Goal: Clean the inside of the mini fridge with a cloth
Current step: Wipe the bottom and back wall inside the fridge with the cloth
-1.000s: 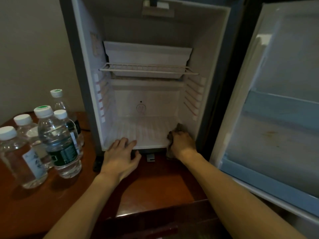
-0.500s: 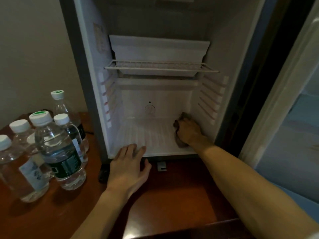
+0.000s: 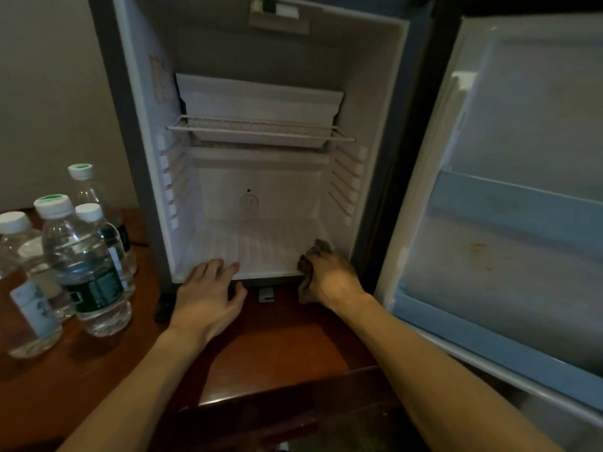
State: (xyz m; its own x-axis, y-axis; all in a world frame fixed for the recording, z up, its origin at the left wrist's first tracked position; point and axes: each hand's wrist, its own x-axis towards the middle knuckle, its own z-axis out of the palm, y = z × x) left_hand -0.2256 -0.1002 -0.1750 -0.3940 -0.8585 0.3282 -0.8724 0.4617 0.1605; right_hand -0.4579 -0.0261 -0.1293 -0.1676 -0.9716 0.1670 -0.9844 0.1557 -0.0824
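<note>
Right hand point(image 3: 329, 278) grasps the cloth point(image 3: 321, 247) at the front right corner of the fridge point(image 3: 261, 249) floor. Left hand point(image 3: 208, 293) lies flat, fingers straight, on the front lip. Risks: the wire shelf point(image 3: 261, 130) above both hands could get knocked loose on an upward stroke; bottles point(image 3: 81, 256) left of the left hand could tip if an elbow swings out.

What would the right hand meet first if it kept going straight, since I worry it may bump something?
Probably the fridge's right inner wall, just beyond the cloth the right hand grips; depth is unclear.
</note>
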